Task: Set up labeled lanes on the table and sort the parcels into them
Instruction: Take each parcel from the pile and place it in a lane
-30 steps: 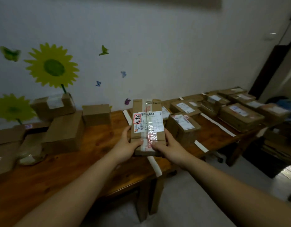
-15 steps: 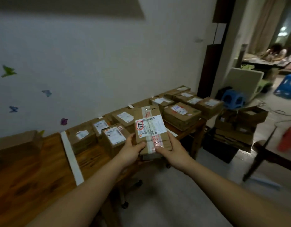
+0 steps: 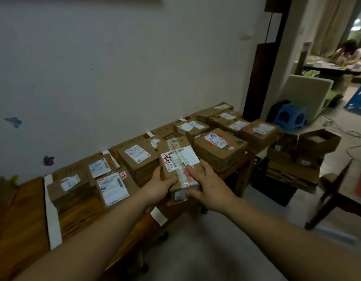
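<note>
Left hand (image 3: 158, 188), right hand (image 3: 211, 188) grip parcel (image 3: 176, 159) above table (image 3: 23, 209) front edge; boxes (image 3: 220, 153) crowd tabletop; floor (image 3: 195, 244) open right.

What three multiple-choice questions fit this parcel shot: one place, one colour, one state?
1. Where do the white tape strips lie?
A. across the table top, between sorted parcels
B. on the wall
C. on the floor
2. What colour is the small stool right of the table?
A. red
B. blue
C. white
3. What state is the held parcel in?
A. opened, flaps up
B. lying on the floor
C. taped shut, gripped by left hand and right hand
Answers: 1 A, the strips cross the bare wood; 2 B, its plastic is plainly blue; 3 C, tape runs along its top and both hands hold it.
</note>
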Demonstrator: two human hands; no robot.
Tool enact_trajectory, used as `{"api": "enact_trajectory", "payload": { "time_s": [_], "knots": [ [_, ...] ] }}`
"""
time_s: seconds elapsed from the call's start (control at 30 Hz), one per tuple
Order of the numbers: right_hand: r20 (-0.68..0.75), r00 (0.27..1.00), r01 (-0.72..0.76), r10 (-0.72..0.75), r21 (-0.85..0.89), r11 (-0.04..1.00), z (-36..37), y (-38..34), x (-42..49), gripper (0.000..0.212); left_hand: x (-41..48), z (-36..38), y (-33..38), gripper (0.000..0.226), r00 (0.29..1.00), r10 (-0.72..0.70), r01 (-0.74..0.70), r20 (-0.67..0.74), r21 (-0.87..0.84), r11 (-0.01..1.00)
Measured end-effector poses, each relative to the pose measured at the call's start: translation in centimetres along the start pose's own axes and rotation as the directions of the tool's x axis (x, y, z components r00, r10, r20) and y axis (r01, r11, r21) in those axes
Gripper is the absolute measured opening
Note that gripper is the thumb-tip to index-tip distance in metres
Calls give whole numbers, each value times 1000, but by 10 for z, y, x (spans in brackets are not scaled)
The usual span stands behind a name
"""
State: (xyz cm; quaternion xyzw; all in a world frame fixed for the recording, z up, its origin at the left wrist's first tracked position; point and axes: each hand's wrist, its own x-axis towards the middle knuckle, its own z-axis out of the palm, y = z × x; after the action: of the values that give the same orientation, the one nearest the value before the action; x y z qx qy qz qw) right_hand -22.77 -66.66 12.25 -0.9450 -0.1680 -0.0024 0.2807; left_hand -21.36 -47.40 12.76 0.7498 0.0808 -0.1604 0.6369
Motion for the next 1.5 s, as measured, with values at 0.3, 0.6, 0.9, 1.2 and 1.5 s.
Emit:
{"api": "enact_trajectory", "payload": {
  "time_s": [0.3,0.6,0.9,1.2,1.5],
  "knots": [
    [107,992,-65,61,32,997,15,60,118,72,119,-23,10,60,997,-63,72,-43,243,967],
    [277,956,113,-96,-46,993,53,123,207,70,198,-63,-17,65,956,3,211,-293,697,685],
    [468,871,174,-147,-16,985,90,174,256,67,244,-75,-48,88,892,-145,453,-429,848,277],
    [540,827,298,-156,-187,936,94,161,287,86,231,-84,-34,84,896,-164,442,-412,796,413],
    [453,781,473,-430,20,881,81,-1,297,76,117,-142,1,83,799,29,513,-600,707,486]
  ]
}}
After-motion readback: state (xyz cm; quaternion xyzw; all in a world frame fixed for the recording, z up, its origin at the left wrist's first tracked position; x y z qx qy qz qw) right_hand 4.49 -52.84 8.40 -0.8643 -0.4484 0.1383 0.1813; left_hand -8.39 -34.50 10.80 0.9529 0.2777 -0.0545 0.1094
